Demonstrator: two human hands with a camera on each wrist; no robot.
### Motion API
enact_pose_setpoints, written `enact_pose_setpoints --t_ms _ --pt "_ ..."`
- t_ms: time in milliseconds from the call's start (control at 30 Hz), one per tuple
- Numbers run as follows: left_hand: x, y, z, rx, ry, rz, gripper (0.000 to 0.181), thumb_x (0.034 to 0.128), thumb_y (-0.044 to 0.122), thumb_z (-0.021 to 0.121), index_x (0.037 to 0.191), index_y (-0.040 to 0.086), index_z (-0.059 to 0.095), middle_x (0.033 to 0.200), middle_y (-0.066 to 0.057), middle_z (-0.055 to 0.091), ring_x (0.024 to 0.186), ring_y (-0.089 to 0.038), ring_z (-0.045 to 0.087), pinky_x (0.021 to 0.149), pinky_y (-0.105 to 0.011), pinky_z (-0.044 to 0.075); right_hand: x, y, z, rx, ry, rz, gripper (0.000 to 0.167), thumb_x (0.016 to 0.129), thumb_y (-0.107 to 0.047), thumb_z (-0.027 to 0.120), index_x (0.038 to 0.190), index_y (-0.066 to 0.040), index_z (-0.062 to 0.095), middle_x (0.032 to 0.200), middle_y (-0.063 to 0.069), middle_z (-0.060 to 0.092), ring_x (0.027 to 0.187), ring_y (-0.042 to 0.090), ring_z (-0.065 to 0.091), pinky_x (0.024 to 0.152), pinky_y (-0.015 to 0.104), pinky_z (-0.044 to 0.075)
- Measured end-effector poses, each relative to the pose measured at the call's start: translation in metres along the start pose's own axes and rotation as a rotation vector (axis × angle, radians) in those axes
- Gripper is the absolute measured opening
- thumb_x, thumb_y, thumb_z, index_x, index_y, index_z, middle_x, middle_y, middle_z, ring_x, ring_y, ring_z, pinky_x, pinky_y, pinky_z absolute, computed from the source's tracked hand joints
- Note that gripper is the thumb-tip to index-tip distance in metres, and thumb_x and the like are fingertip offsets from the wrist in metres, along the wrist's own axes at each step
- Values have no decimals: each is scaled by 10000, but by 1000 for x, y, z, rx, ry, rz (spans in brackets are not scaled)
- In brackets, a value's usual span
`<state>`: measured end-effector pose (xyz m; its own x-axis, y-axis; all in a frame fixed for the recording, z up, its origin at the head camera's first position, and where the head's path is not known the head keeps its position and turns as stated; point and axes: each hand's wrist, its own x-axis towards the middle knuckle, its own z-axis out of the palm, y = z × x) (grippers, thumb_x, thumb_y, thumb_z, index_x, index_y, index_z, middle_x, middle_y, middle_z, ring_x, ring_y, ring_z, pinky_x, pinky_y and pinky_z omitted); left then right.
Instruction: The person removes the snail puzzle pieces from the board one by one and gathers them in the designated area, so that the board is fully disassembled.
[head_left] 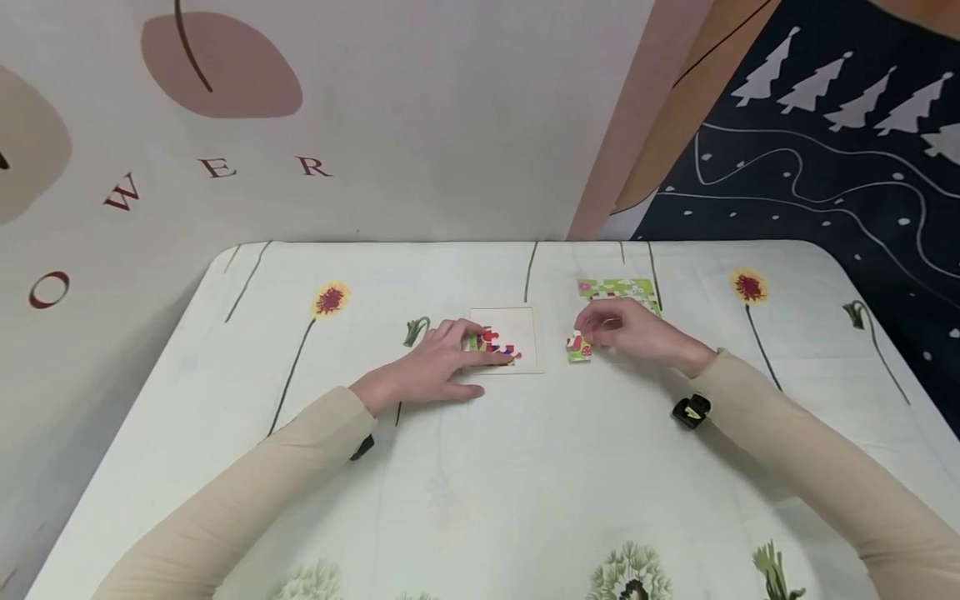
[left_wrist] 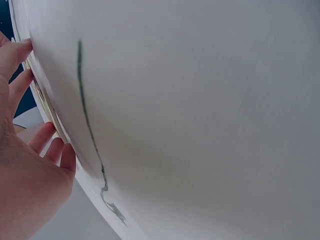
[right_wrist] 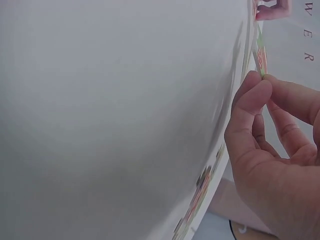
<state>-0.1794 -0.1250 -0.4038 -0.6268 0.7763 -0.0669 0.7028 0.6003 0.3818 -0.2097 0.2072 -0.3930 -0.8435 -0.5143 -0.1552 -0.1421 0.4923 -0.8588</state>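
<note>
A square puzzle frame [head_left: 528,333] lies on the table, with joined colourful pieces [head_left: 497,345] along its lower left part. My left hand [head_left: 431,364] rests over its left side, fingers spread and touching the pieces and frame; in the left wrist view the fingers of that hand [left_wrist: 35,145] lie along the frame's edge. Just right of the frame, my right hand [head_left: 633,333] pinches a red and green puzzle piece [head_left: 577,347] between thumb and fingers. The right wrist view shows the piece [right_wrist: 260,57] tilted up from the fingertips of the right hand [right_wrist: 275,145].
More green puzzle pieces [head_left: 618,288] lie behind my right hand, partly hidden by it. A white cloth [head_left: 480,483] printed with flowers covers the table. A patterned backdrop [head_left: 450,125] stands at the table's far edge.
</note>
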Motion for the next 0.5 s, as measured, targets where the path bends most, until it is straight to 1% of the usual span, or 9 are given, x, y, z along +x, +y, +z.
enact_pose_setpoints --t_ms 167,333,400,500 --pt "0 0 1 -10 7 9 536 895 312 678 1408 320 523 1415 -146 371 1257 -301 318 910 -449 328 -7 3 -6 -14 15 10 179 898 34 609 1069 15 659 962 114 631 873 220 563 762 252 464" --pt "0 0 1 -2 9 8 531 895 316 679 1404 307 531 1415 -146 376 1257 -300 324 921 -449 326 -12 5 -13 -31 26 16 168 910 23 608 1068 12 664 952 114 625 850 219 556 734 250 462" --pt "0 0 1 -2 11 8 530 895 316 679 1403 305 532 1414 -147 377 1257 -301 323 924 -450 325 -13 7 -15 -44 30 18 160 916 9 612 1065 8 670 954 112 626 854 223 551 740 250 456" --pt "0 0 0 -6 12 8 534 896 311 678 1407 312 525 1415 -148 376 1263 -302 316 923 -452 323 -15 8 -19 -70 34 28 168 922 -17 622 1082 0 672 984 100 631 884 223 542 792 250 445"
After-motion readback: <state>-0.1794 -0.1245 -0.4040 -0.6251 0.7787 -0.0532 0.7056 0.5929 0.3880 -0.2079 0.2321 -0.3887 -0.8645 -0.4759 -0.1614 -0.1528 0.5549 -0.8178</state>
